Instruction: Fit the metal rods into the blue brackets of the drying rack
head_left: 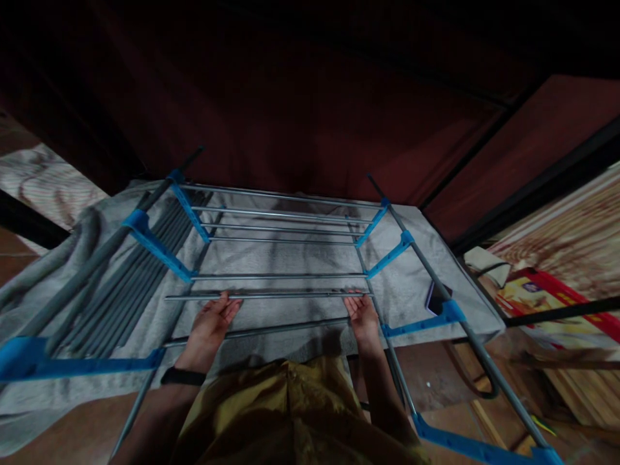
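Note:
A loose grey metal rod (285, 296) lies level across the space between my two hands. My left hand (209, 325) holds it near its left end, palm turned up, with the fingers curled at the rod. My right hand (361, 315) grips it near the right end. Around them stands a partly built rack of grey tubes with blue plastic brackets (162, 253). Several crossbars (285, 213) span the far brackets. One more crossbar (285, 327) runs close to me, just below the held rod. On the right side, a blue bracket (426, 323) joins two long tubes.
Several loose grey tubes (128, 284) lie side by side at the left on the grey cloth (281, 258). A phone (438, 298) rests on the cloth at right. A red and yellow box (547, 307) sits beyond the right edge. A dark red surface (290, 116) rises behind.

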{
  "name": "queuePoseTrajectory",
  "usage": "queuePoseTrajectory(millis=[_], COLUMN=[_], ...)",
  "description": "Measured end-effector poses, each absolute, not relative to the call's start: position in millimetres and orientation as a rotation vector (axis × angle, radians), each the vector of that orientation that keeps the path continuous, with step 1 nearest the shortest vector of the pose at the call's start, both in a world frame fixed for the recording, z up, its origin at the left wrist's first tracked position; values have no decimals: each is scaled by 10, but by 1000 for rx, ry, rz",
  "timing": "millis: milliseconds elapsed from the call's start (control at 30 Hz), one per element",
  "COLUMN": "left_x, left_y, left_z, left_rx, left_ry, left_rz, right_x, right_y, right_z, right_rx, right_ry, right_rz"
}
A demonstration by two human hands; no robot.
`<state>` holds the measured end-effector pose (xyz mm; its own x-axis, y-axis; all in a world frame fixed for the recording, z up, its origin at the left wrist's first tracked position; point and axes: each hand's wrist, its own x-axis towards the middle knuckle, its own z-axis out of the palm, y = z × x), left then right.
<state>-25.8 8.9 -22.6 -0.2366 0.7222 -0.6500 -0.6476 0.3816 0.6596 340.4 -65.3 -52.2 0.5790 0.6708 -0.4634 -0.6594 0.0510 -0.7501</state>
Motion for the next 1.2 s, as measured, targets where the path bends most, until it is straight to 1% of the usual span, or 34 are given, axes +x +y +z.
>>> queuePoseTrajectory(millis=[267, 500, 867, 1200], left_x=[-264, -231, 98, 205], left_y=[113, 94, -31, -74], left_z=[-279, -242, -147, -213], left_rx=[121, 116, 72, 96], left_ry=[1300, 1256, 1143, 1081], left_rz=[1272, 1266, 1238, 1236], right_x=[3379, 3407, 3397, 3532], right_y=[-623, -630, -642, -691], right_z=[-502, -627, -680, -785], right_rx=[-1129, -1137, -1103, -1093], right_ry=[85, 21, 39, -17], right_rz=[986, 961, 985, 1011])
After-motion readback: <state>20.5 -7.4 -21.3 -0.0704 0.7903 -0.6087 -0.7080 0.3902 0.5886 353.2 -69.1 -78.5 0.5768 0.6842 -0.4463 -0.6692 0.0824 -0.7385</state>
